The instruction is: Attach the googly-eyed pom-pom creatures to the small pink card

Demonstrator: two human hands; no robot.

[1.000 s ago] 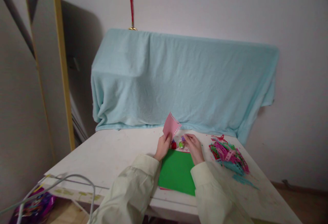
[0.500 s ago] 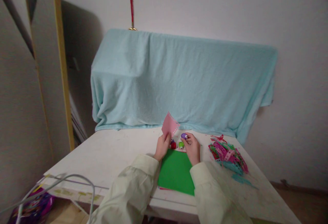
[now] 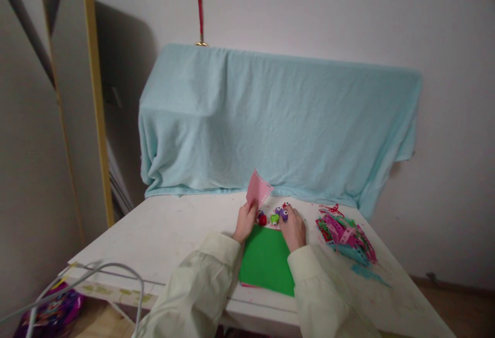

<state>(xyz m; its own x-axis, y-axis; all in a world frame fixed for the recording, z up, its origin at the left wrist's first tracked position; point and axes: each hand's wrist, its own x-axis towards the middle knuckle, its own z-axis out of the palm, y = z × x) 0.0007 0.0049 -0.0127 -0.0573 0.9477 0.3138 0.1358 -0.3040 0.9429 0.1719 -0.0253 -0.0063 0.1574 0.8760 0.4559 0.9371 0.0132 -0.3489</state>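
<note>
My left hand [image 3: 245,223] pinches a small pink paper piece [image 3: 258,189] with a punched edge and holds it upright above the white table [image 3: 170,230]. My right hand [image 3: 294,227] rests on the table with its fingers around a small purple punch [image 3: 284,215]. A red punch [image 3: 262,219], a green punch [image 3: 274,219] and another purple one [image 3: 278,209] sit between my hands. A green paper sheet [image 3: 266,259] lies flat just in front of them, between my forearms.
A heap of pink, red and teal paper cuttings [image 3: 345,233] lies to the right of my right hand. A light blue cloth [image 3: 270,121] covers a bulky thing at the table's back. A gold-framed panel [image 3: 95,96] leans at left. Grey cables [image 3: 88,271] hang off the near left corner.
My right hand lifted a purple punch from the group, then brought it down to the table a little to the right. The left hand kept the pink paper almost still.
</note>
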